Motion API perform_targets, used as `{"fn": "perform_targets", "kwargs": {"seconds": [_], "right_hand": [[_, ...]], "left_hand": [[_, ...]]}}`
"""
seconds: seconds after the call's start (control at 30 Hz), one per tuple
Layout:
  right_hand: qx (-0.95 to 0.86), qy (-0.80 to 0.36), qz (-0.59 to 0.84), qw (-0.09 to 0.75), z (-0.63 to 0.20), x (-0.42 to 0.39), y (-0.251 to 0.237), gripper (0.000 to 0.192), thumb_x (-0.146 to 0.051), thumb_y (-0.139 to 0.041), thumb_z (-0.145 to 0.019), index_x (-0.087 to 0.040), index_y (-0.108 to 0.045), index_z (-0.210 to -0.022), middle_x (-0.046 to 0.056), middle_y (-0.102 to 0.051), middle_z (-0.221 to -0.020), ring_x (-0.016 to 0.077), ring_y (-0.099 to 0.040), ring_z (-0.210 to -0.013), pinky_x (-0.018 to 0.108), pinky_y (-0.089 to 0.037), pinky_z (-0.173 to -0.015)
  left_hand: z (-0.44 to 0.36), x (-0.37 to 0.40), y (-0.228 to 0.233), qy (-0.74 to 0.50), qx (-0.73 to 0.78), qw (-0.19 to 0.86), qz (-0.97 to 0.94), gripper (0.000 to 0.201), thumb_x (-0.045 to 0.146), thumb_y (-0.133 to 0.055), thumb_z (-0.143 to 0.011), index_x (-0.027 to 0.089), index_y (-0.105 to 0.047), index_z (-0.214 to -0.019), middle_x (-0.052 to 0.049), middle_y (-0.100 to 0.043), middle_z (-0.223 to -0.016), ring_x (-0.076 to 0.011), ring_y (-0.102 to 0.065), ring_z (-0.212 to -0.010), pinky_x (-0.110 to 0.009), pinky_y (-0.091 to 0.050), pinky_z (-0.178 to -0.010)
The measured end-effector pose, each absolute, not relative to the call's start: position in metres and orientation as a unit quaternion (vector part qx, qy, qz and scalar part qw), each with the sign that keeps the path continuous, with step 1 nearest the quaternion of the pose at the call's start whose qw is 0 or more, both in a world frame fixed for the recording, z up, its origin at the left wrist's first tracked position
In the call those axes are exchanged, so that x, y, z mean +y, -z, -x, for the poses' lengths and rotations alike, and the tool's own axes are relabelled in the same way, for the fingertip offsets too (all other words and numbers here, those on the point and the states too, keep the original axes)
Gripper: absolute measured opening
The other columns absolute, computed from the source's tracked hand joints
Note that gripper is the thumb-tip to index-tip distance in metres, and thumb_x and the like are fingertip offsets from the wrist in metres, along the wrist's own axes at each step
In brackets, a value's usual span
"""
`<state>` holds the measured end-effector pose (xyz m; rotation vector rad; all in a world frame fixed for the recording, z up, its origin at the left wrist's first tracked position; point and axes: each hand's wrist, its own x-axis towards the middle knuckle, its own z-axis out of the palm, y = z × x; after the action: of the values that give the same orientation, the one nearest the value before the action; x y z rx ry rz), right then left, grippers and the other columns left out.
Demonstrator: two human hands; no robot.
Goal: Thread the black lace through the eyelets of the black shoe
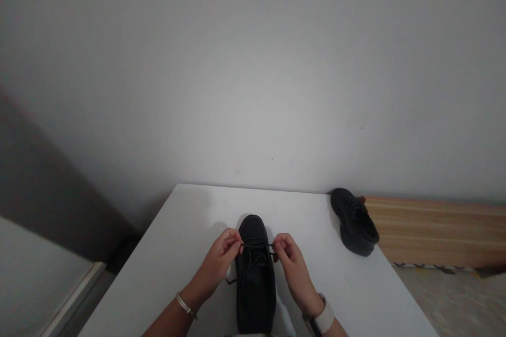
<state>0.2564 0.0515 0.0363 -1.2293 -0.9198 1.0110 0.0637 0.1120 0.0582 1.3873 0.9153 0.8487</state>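
Fingertips [239, 244] of left hand [221, 253] and right hand [290, 260] are pinching lace [253, 245] over nearer shoe [256, 300]; lacing is apparently underway, next requiring tensioning.

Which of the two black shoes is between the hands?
The nearer shoe: the left hand and right hand pinch its lace on either side. The other shoe, by the right edge of the white table, has no hand on it.
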Motion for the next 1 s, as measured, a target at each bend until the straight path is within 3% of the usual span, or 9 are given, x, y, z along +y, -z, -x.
{"fn": "perform_targets", "kwargs": {"seconds": [0.17,0.27,0.4,0.57,0.7,0.83,1.0], "right_hand": [[-0.358,-0.522,0.466,0.618,-0.257,0.048,-0.048,0.032,-0.044,-0.075,-0.079,-0.022,-0.062,-0.098,0.003,-0.064,-0.088,0.0201,-0.061,-0.081,0.035,-0.049,-0.08],[-0.347,-0.54,0.448,0.622,-0.26,0.046,-0.049,0.03,-0.042,-0.076,-0.079,-0.023,-0.062,-0.097,0.002,-0.063,-0.087,0.0205,-0.062,-0.085,0.036,-0.048,-0.085],[-0.348,-0.53,0.453,0.627,-0.264,0.044,-0.044,0.027,-0.04,-0.074,-0.08,-0.023,-0.06,-0.097,0.0,-0.058,-0.082,0.0168,-0.058,-0.075,0.032,-0.047,-0.076],[-0.387,-0.486,0.488,0.613,-0.273,0.047,-0.041,0.025,-0.04,-0.07,-0.082,-0.023,-0.06,-0.098,-0.005,-0.048,-0.07,0.0118,-0.041,-0.057,0.025,-0.036,-0.057],[-0.443,-0.422,0.529,0.588,-0.282,0.051,-0.046,0.022,-0.03,-0.078,-0.072,-0.021,-0.067,-0.089,-0.004,-0.049,-0.067,0.0148,-0.045,-0.063,0.027,-0.036,-0.06],[-0.465,-0.35,0.572,0.578,-0.292,0.05,-0.049,0.015,-0.018,-0.075,-0.068,-0.021,-0.073,-0.082,-0.002,-0.055,-0.067,0.0169,-0.046,-0.065,0.03,-0.037,-0.064],[-0.406,-0.274,0.607,0.626,-0.305,0.051,-0.04,0.014,-0.026,-0.073,-0.071,-0.02,-0.069,-0.083,0.0,-0.059,-0.073,0.0192,-0.051,-0.071,0.032,-0.04,-0.069]], "left_hand": [[-0.062,0.108,-0.063,-0.365,0.361,0.671,-0.535,0.021,0.04,-0.056,-0.088,0.02,-0.05,-0.087,0.006,-0.049,-0.066,-0.0133,-0.053,-0.067,-0.026,-0.042,-0.069],[-0.059,0.11,-0.061,-0.363,0.353,0.697,-0.507,0.024,0.042,-0.06,-0.087,0.02,-0.05,-0.085,0.008,-0.043,-0.061,-0.0103,-0.046,-0.058,-0.024,-0.04,-0.063],[-0.049,0.116,-0.056,-0.356,0.35,0.715,-0.489,0.03,0.044,-0.069,-0.082,0.019,-0.053,-0.082,0.009,-0.042,-0.061,-0.0071,-0.037,-0.052,-0.021,-0.037,-0.057],[-0.033,0.123,-0.051,-0.362,0.364,0.711,-0.48,0.035,0.045,-0.077,-0.077,0.017,-0.056,-0.078,0.011,-0.037,-0.056,-0.0041,-0.024,-0.047,-0.018,-0.018,-0.045],[-0.013,0.129,-0.051,-0.386,0.382,0.71,-0.448,0.036,0.046,-0.078,-0.076,0.019,-0.056,-0.083,0.012,-0.032,-0.056,-0.0039,-0.016,-0.046,-0.018,-0.011,-0.042],[0.006,0.133,-0.051,-0.406,0.388,0.717,-0.412,0.04,0.046,-0.08,-0.071,0.019,-0.056,-0.087,0.013,-0.027,-0.057,-0.0038,-0.012,-0.047,-0.018,-0.009,-0.042],[0.018,0.131,-0.047,-0.434,0.392,0.712,-0.388,0.042,0.05,-0.08,-0.071,0.02,-0.055,-0.089,0.013,-0.024,-0.057,-0.0036,-0.011,-0.046,-0.018,-0.009,-0.043]]}}
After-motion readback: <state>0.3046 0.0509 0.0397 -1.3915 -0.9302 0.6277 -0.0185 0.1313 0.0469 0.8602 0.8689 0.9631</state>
